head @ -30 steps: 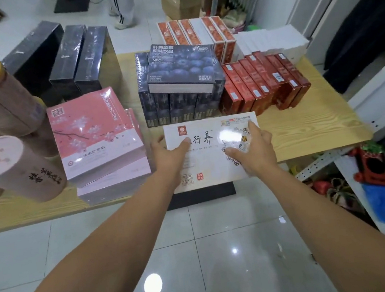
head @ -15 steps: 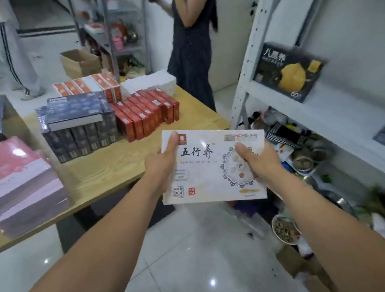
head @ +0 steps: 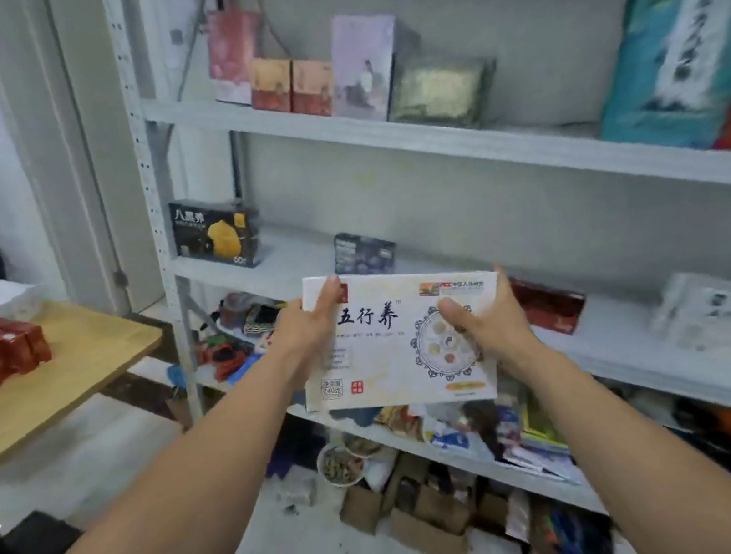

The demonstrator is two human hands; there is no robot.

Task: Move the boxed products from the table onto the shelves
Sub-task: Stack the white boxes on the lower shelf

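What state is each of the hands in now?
Left hand: holding the white box by its left edge.
Right hand: holding the same box by its right side.

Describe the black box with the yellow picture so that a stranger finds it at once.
Find the grey metal shelving right of the wooden table. On the shelf just above table height, at its left end by the post, stands the black box. Only it shows a big yellow shape and white characters; its small dark neighbour is bluish.

white box (head: 395,358) in left hand (head: 308,321) and right hand (head: 491,326), before grey shelves (head: 427,135)
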